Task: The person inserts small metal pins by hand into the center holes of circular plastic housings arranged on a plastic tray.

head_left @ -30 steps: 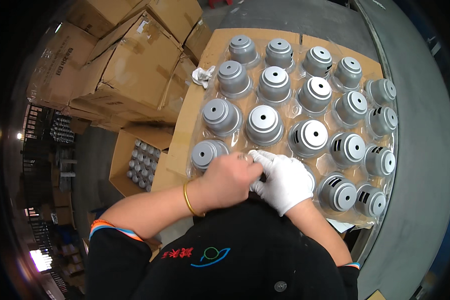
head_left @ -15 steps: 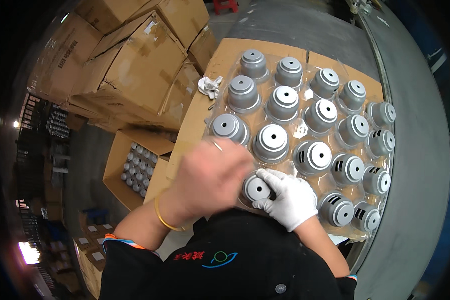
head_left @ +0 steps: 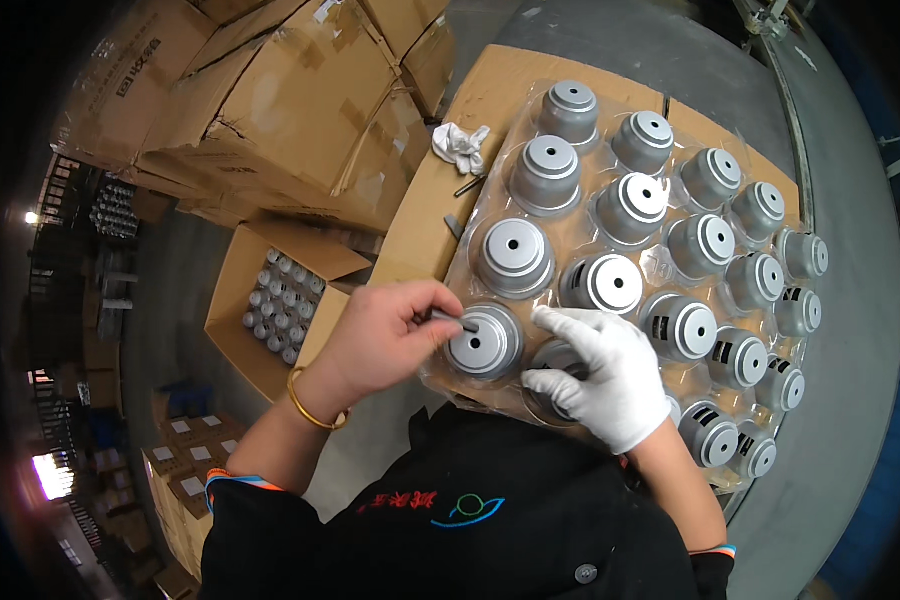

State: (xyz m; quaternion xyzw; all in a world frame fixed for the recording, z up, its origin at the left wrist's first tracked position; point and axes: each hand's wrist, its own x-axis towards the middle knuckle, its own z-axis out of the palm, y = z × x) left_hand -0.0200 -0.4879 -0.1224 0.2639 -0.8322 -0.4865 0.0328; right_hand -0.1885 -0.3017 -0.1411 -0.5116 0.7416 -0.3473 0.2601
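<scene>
Silver-grey stepped metal cups, each with a dark hole in its top, stand in rows in a clear plastic tray (head_left: 432,376). My bare left hand (head_left: 395,330) pinches a thin dark stick-like tool (head_left: 468,325), its tip over the top of the nearest left cup (head_left: 490,350). My right hand (head_left: 615,375) wears a white glove. Its thumb and fingers are spread over another near-row cup (head_left: 560,355), which it partly hides; I cannot tell whether they touch it.
Cardboard (head_left: 410,230) lies under the tray. A crumpled white cloth (head_left: 460,148), a dark rod (head_left: 469,186) and a small grey piece (head_left: 454,226) lie beside it. Large cartons (head_left: 270,120) are stacked at left. Below them stands an open carton (head_left: 232,310) of similar cups.
The view has shifted. My left hand has come down beside the nearest left cup, uncovering it. The fingers of my right hand have spread from around the cup beside it.
</scene>
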